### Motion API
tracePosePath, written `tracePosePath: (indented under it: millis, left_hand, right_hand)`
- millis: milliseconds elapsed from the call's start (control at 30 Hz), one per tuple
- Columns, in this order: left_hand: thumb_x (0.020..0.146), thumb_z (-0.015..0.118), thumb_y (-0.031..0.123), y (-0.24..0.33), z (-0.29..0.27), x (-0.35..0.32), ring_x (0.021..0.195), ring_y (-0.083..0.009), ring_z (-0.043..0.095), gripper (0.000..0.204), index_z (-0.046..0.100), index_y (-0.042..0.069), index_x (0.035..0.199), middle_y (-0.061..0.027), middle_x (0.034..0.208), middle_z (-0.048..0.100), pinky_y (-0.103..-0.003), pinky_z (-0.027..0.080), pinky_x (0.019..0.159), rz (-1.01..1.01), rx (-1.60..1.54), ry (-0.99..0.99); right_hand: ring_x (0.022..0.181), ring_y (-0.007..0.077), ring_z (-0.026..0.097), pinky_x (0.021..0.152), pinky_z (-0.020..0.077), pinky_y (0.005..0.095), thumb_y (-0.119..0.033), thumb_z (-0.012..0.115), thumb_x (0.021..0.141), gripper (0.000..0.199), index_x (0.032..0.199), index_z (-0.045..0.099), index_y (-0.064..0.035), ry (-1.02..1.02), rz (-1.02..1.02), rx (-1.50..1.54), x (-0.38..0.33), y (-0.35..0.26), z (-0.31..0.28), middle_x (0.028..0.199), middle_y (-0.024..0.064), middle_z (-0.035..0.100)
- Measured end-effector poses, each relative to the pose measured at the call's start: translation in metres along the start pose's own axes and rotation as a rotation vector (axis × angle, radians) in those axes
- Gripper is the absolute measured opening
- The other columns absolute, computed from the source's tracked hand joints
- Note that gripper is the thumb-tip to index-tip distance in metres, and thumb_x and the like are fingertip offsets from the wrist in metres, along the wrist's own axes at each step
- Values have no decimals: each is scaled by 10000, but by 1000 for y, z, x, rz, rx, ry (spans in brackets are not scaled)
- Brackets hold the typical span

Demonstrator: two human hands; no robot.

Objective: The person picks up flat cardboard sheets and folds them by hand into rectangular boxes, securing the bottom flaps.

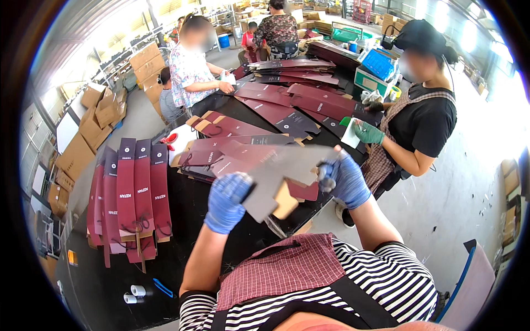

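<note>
Striped shirt (386, 276) and checked apron (287, 267) nearest, lower frame. Left hand (226, 201), blue glove, fingers closed on lower left edge of grey card (287, 171). Right hand (345, 179), blue glove, fingers pinched on card's right edge. Card held flat above black table (182, 220), over maroon flats (221, 157). Risk, as judged: card bending or creasing wrongly if grips twist unevenly; slipping from gloved fingers. Card blurred, shape unclear; underside hidden. Stacked maroon bags (138, 187) at left. Co-worker's green glove (367, 132) beyond.
</note>
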State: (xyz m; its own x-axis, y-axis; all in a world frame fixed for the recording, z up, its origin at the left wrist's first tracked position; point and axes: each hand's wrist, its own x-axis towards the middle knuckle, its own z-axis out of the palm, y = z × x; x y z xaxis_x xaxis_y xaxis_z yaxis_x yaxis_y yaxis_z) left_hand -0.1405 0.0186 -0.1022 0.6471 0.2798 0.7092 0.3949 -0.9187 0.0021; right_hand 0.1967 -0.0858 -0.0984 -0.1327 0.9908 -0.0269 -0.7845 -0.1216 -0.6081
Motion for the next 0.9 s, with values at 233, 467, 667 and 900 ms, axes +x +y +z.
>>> tracePosePath:
  millis: [233, 467, 667, 900]
  left_hand:
    - [953, 641, 99, 33, -139, 61, 1076, -202, 645, 312, 672, -35, 1234, -118, 1199, 698, -370, 520, 952, -433, -322, 576]
    - [889, 681, 77, 76, -172, 55, 1051, -195, 646, 370, 682, -29, 1244, -105, 1173, 701, -354, 485, 999, -640, -731, 651]
    - [926, 611, 32, 80, -149, 27, 996, -152, 659, 383, 607, 1, 1308, -76, 1168, 676, -311, 552, 892, -643, -940, 640]
    - [957, 633, 141, 93, -125, -9, 1117, -256, 668, 555, 442, -5, 1457, -147, 1288, 625, -428, 571, 966, -579, -1002, 610]
  right_hand:
    - [695, 232, 691, 695, 571, 323, -384, 466, 1083, 495, 1262, 642, 43, 17, -154, -97, 24, 0, 16, 897, 176, 739]
    - [1257, 202, 591, 1080, 443, 329, -277, 557, 1057, 551, 1477, 447, 61, -192, -384, -551, 48, 27, 108, 1384, 152, 599]
    - [1456, 286, 391, 1198, 287, 355, -444, 597, 1011, 860, 1555, 257, 129, -232, -480, -843, 54, 61, 158, 1539, 258, 436]
    - [1454, 288, 380, 1192, 288, 360, -552, 584, 987, 948, 1558, 241, 123, -414, -412, -748, 83, 80, 141, 1540, 251, 429]
